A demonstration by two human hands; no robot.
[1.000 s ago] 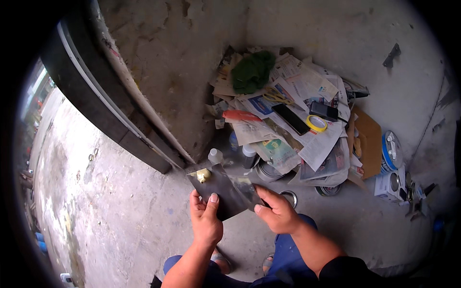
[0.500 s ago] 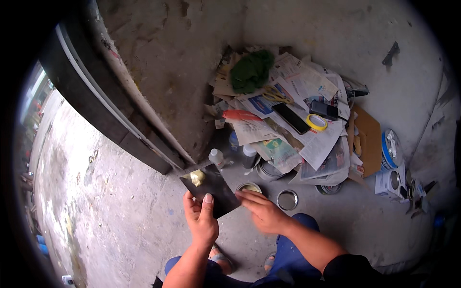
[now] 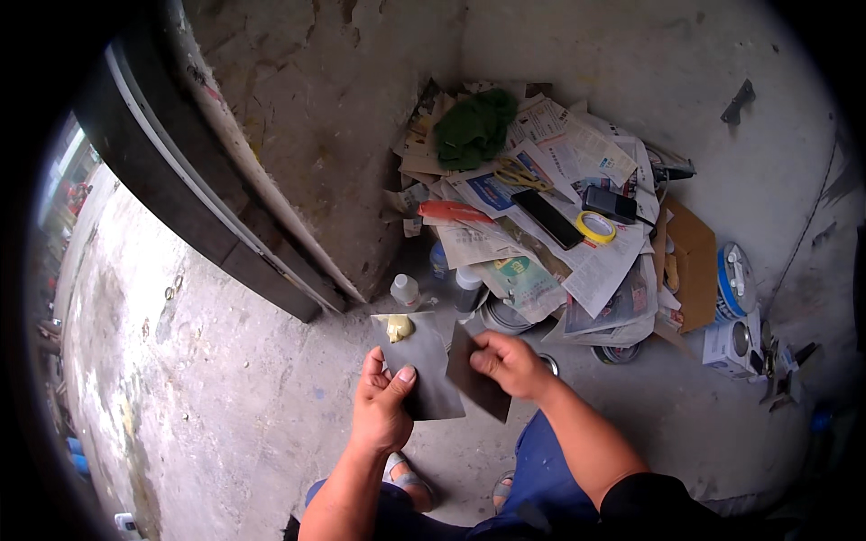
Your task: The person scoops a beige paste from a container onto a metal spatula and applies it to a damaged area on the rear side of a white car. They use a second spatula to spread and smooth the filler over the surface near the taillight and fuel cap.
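Grey and metal-looking, a flat plate (image 3: 431,361) sits in the left hand (image 3: 383,410), the grip clamped on its lower left side, thumb on top, apparently to steady it while leaving the far end free for a dollop of pale yellow paste (image 3: 399,328). Just beside it, the right hand (image 3: 511,364) pinches a darker plate (image 3: 478,386) by its upper right edge, seemingly keeping the fingers clear of the paste; whether the plates touch, I cannot tell. Beyond, newspapers (image 3: 600,284) carry a dark phone (image 3: 548,218) and yellow tape (image 3: 595,227), perhaps to spare them the concrete floor (image 3: 253,406).
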